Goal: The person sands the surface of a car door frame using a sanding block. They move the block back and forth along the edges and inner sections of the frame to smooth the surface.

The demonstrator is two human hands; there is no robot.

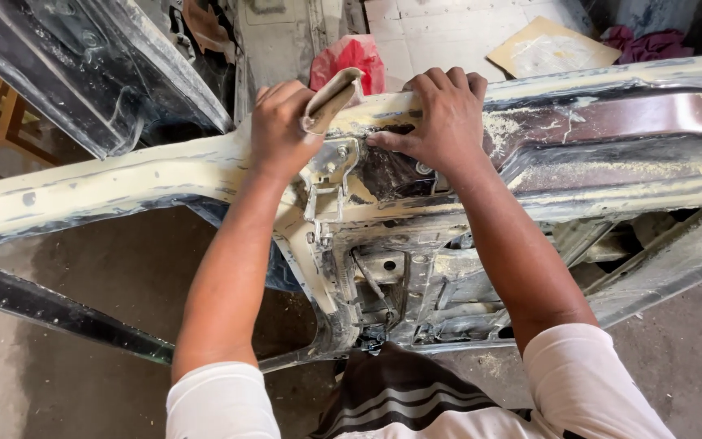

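Concrete workshop floor (83, 382), grey and dusty, with pale paving further back where a sheet of cardboard (550, 47) and a red plastic bag (361, 58) lie. Across the view runs a stripped car door (164, 175), lying roughly flat, its frame coated in cream filler with dark maroon paint showing toward the right. Left hand (282, 126) is closed around a folded piece of sandpaper (331, 99), pressed to the upper edge of the frame near the bare metal bracket (331, 167). Right hand (440, 118) lies spread on the frame just beside it, fingers curled over the far edge, thumb against the dark recess; it holds nothing but the door itself. Pale dust is scattered over the maroon stretch to the right. Judged from this, the step in hand is rubbing down the filler along the top edge. Next stroke likely calls for firm bracing from the right hand and even pressure around the bracket.
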